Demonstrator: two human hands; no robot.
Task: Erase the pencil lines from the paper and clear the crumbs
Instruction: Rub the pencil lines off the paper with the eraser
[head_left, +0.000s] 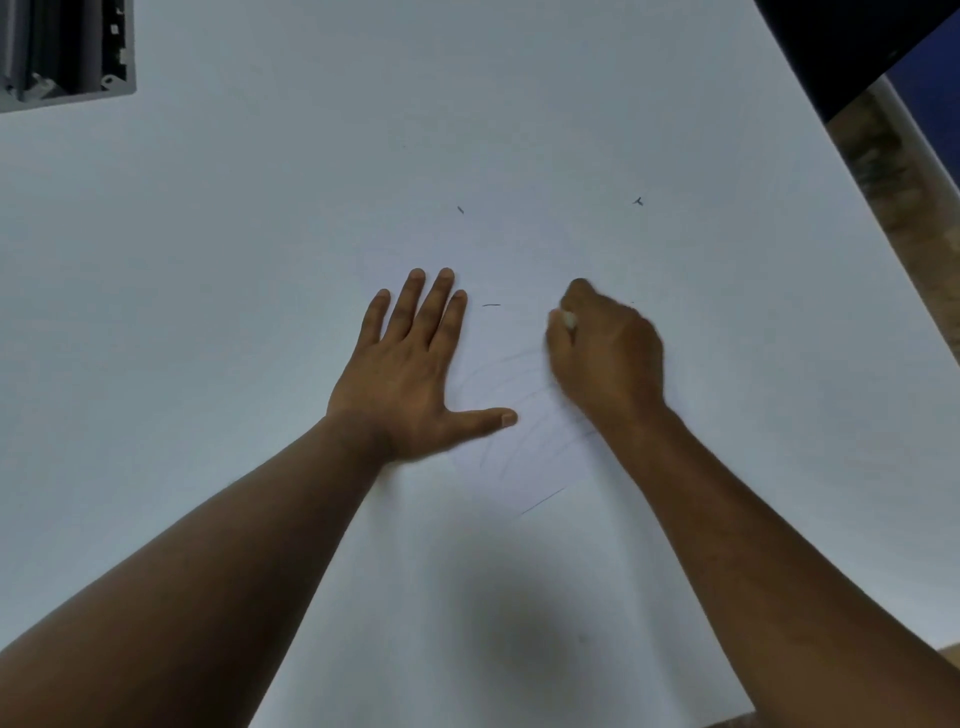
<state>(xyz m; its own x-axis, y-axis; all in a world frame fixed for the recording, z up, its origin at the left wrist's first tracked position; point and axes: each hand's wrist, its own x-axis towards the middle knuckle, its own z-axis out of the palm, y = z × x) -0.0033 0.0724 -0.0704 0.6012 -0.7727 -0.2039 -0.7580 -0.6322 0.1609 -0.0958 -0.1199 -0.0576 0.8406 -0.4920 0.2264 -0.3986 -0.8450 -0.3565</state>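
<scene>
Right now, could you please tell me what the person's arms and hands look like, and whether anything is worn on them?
Both forearms are bare up to the frame edge: no sleeves show. The left hand and the right hand carry no glove, ring, watch or bracelet that I can see. The right hand is slightly blurred, so small details there are uncertain.

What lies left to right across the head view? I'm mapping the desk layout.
Grey box → left hand, flat on the paper → right hand gripping a white eraser → dark crumb.

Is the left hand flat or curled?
Flat: the left hand lies palm down on the paper, fingers straight, thumb out.
</scene>
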